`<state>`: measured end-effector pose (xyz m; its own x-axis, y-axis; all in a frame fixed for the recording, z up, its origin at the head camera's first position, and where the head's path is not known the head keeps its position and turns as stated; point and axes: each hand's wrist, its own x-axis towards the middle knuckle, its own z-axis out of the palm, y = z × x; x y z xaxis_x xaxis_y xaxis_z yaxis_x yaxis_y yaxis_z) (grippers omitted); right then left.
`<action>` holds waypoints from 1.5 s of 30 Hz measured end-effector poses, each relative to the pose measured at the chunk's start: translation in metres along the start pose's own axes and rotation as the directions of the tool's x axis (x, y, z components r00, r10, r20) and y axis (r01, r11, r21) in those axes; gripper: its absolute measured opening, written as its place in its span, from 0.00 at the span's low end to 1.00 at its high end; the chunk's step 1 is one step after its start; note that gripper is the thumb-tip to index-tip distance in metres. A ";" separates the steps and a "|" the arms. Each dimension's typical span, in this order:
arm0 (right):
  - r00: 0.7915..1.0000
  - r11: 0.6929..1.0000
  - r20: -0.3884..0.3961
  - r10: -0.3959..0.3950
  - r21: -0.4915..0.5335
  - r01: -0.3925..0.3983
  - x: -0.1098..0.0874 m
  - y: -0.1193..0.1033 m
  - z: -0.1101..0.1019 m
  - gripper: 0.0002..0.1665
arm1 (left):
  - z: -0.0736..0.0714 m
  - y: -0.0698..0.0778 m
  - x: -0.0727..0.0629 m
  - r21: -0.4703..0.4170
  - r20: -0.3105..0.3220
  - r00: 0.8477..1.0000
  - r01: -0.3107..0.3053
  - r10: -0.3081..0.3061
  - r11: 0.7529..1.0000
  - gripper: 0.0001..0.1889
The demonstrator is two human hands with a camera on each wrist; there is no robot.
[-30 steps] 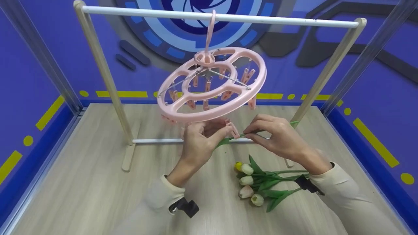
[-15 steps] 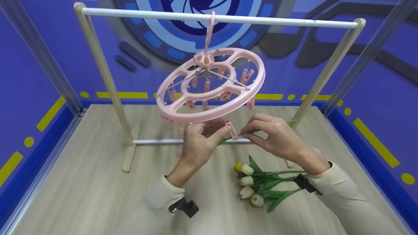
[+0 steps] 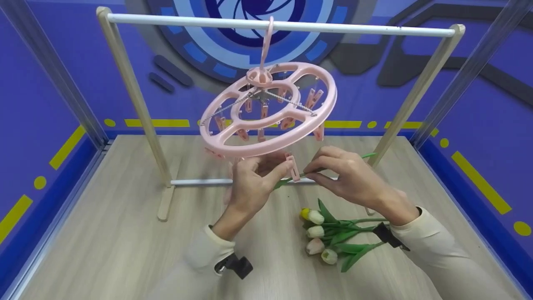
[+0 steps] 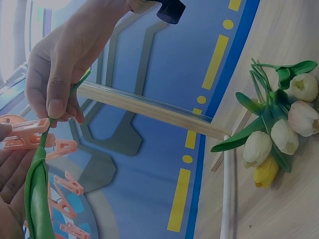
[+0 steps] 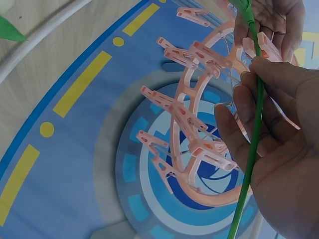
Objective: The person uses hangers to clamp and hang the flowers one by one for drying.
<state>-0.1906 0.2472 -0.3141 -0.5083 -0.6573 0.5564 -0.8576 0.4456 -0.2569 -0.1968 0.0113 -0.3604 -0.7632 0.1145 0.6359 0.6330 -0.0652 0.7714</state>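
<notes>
My left hand (image 3: 252,181) pinches a pink clothespin (image 3: 294,168) hanging below the near rim of a round pink clip hanger (image 3: 266,148). From the right, my right hand (image 3: 349,173) holds a green flower stem (image 5: 258,114) between thumb and fingers. In the left wrist view the stem runs across the end of the clothespin, with a folded green leaf (image 4: 39,194) beyond it beside the left palm. The flower's head is hidden. More pink clothespins (image 5: 167,102) dangle around the hanger.
The hanger hooks over the white top bar (image 3: 354,27) of a stand with wooden legs (image 3: 133,89). Several tulips (image 3: 315,231), white, pink and yellow, lie on the wooden table (image 3: 125,250) under the right forearm. Blue patterned walls (image 3: 37,104) enclose the back and sides.
My right hand has shifted slightly left along with the stem, closer to the clothespin. The clothespin in my left hand has turned a little more upright.
</notes>
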 end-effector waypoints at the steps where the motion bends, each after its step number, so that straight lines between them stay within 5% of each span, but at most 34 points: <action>1: 1.000 1.000 0.001 0.001 0.001 -0.001 0.000 0.000 0.000 0.16 | 0.000 0.000 0.000 -0.002 0.000 1.000 0.000 0.000 1.000 0.10; 32: 0.999 0.998 0.036 -0.014 -0.054 0.016 0.003 -0.001 -0.002 0.16 | -0.002 0.000 -0.003 -0.009 0.035 0.997 0.070 -0.070 0.997 0.13; 45: 1.000 0.993 0.000 -0.026 -0.118 0.026 -0.007 0.012 -0.012 0.16 | -0.026 -0.009 -0.035 0.074 -0.039 0.998 0.059 -0.056 0.996 0.12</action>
<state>-0.1968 0.2647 -0.3116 -0.4861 -0.6688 0.5625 -0.8549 0.4973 -0.1476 -0.1792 -0.0181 -0.3885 -0.8021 0.0795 0.5918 0.5946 0.0153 0.8038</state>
